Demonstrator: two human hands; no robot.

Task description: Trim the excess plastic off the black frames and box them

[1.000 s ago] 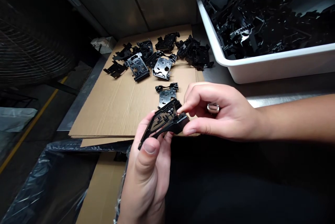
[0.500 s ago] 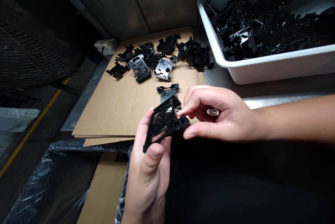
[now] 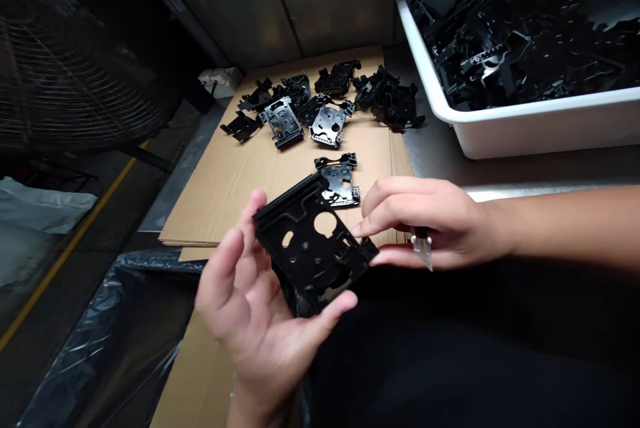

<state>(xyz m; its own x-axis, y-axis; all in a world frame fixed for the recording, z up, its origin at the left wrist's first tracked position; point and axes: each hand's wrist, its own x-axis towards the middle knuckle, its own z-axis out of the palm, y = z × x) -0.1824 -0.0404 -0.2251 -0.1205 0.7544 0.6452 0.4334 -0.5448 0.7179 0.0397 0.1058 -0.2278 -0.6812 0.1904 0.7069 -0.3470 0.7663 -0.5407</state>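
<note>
Swung round from its earlier edge-on tilt, the black moulded plastic bracket (image 3: pixel 305 248) now lies with its broad face up, its round hole showing, held above the near edge of the cardboard sheet (image 3: pixel 225 201). The left hand (image 3: pixel 250 308) has opened wide beneath it, fingers spread behind the upper edge and thumb along the lower one. The right hand (image 3: pixel 430 221) is curled narrow, and a small knife (image 3: pixel 423 245) sticks out from under the fingers, its bright blade pointing down; the fingertips reach toward the bracket's right corner, and the thumb seems to touch it. From where I stand, only a small group of black plastic parts (image 3: pixel 310 108) lies on the cardboard, with one more part (image 3: pixel 339 181) set apart, just beyond the held bracket. The white plastic tub (image 3: pixel 525 131) on the steel counter (image 3: pixel 550 193) is still piled with a far bigger heap of black parts (image 3: pixel 515 35), so most of the lot remains in there.
</note>
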